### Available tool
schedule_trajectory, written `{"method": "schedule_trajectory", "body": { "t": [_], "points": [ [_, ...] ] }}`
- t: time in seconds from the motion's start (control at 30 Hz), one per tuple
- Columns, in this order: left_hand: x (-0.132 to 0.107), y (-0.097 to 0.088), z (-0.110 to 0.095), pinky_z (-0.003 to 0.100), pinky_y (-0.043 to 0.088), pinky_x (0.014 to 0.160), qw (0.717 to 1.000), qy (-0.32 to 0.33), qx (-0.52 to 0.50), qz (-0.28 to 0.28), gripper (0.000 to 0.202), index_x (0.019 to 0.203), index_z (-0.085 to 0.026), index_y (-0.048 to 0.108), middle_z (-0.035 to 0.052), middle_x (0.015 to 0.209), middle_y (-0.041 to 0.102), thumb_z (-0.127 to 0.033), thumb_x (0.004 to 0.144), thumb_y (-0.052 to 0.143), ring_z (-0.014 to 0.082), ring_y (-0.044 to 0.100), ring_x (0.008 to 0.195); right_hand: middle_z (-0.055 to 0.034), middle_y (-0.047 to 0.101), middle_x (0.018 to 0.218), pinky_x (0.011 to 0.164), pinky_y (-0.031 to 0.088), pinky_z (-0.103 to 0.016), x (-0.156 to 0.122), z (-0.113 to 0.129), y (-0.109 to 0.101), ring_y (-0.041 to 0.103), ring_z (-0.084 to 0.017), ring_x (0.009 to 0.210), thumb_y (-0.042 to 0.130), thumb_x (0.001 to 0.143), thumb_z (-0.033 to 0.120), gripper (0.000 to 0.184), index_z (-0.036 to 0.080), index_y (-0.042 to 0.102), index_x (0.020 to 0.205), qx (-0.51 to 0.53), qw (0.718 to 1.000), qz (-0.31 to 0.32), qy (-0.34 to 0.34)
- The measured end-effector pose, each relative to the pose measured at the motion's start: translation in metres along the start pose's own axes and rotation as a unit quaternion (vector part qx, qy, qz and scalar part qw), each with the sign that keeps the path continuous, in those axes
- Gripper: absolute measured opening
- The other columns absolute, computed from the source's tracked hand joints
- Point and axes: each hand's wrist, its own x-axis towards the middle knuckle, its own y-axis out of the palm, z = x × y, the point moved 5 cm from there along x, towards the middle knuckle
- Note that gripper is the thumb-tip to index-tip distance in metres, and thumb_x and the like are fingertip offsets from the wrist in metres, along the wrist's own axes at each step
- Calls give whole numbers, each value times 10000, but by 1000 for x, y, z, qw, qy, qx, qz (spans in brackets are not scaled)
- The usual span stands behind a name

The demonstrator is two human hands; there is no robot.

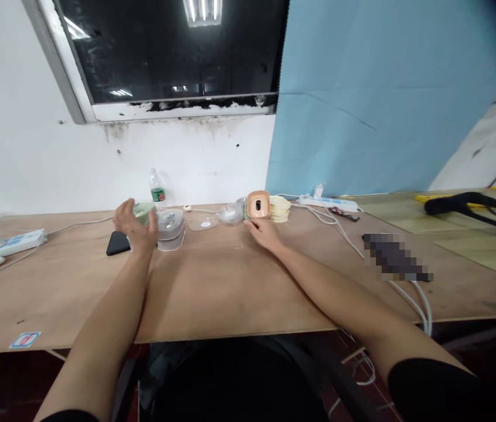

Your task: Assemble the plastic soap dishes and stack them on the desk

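My left hand (135, 225) is curled round a pale green round object (144, 211) at the far side of the wooden table (213, 287), right beside a stack of clear plastic containers (170, 229). My right hand (264, 232) lies on the table with fingers stretched out, holding nothing, just in front of an orange-and-cream round device (258, 204). A clear dome lid (230, 214) and a flat clear lid (203, 223) sit between the two hands.
A black phone (118, 242) lies left of my left hand. A water bottle (157, 189) stands by the wall. A stack of pale yellow discs (279, 208), power strips (328, 202) (6, 244) with white cables, and a black tool (472, 205) lie along the table.
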Motion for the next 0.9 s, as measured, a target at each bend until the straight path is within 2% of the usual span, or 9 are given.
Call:
{"method": "schedule_trajectory", "body": {
  "t": [0.07, 0.13, 0.23, 0.3, 0.4, 0.53, 0.67, 0.8, 0.9],
  "points": [
    [-13, 10, -25, 481, 215, 1096, 995, 70, -45, 51, 499, 1273, -137, 463, 167, 1310, 480, -385, 844, 526, 311, 375, 1296, -30, 587, 618, 554, 261, -263, 3, -15, -12, 490, -161, 607, 387, 903, 548, 482, 186, 596, 663, -12, 999, -39, 29],
    [-34, 22, -54, 476, 229, 1089, 974, 156, -83, 141, 397, 1198, -174, 534, 139, 1267, 524, -369, 852, 520, 300, 400, 1278, -40, 620, 662, 559, 274, -263, 5, -33, -24, 508, -171, 630, 375, 906, 548, 472, 188, 634, 742, -17, 995, -71, 66],
    [-77, 41, -99, 462, 299, 1039, 882, 320, -130, 321, 346, 1167, -226, 584, 104, 1278, 545, -388, 875, 495, 291, 426, 1256, -63, 651, 718, 576, 282, -268, 5, -61, -36, 517, -184, 656, 358, 914, 536, 470, 184, 651, 812, -40, 987, -107, 108],
    [-100, 50, -117, 461, 349, 987, 820, 384, -136, 401, 358, 1160, -227, 605, 108, 1279, 550, -417, 880, 487, 297, 462, 1208, -77, 655, 728, 584, 280, -275, 6, -78, -40, 514, -188, 659, 331, 924, 527, 486, 177, 645, 807, -59, 982, -124, 131],
    [-113, 61, -120, 444, 396, 946, 787, 384, -127, 465, 370, 1109, -218, 642, 114, 1218, 585, -464, 877, 492, 287, 518, 1126, -90, 664, 763, 601, 293, -282, 7, -102, -41, 529, -198, 683, 306, 932, 521, 493, 172, 646, 854, -70, 974, -141, 160],
    [-113, 71, -103, 437, 435, 929, 789, 335, -98, 506, 451, 1148, -198, 629, 126, 1164, 614, -522, 895, 444, 280, 564, 1075, -113, 683, 883, 675, 349, -298, 10, -130, -43, 566, -225, 786, 382, 906, 458, 396, 171, 648, 962, -81, 961, -161, 210],
    [-114, 72, -94, 421, 449, 937, 783, 331, -94, 519, 463, 1166, -190, 617, 129, 1180, 610, -518, 914, 407, 270, 577, 1075, -119, 683, 902, 738, 389, -336, 10, -152, -47, 580, -255, 839, 414, 878, 376, 363, 174, 620, 1098, -94, 937, -193, 275],
    [-115, 71, -96, 415, 442, 961, 781, 331, -95, 522, 467, 1174, -177, 609, 132, 1191, 605, -508, 921, 398, 270, 575, 1088, -118, 680, 1000, 801, 420, -352, 18, -153, -35, 595, -243, 838, 451, 848, 338, 497, 163, 491, 1312, -48, 964, -151, 212],
    [-115, 71, -97, 407, 438, 971, 779, 318, -94, 532, 467, 1178, -185, 607, 126, 1206, 600, -515, 920, 401, 269, 573, 1096, -131, 666, 1061, 830, 434, -360, 24, -150, -24, 605, -247, 861, 464, 853, 366, 572, 142, 425, 1378, -22, 982, -94, 162]
  ]
}}
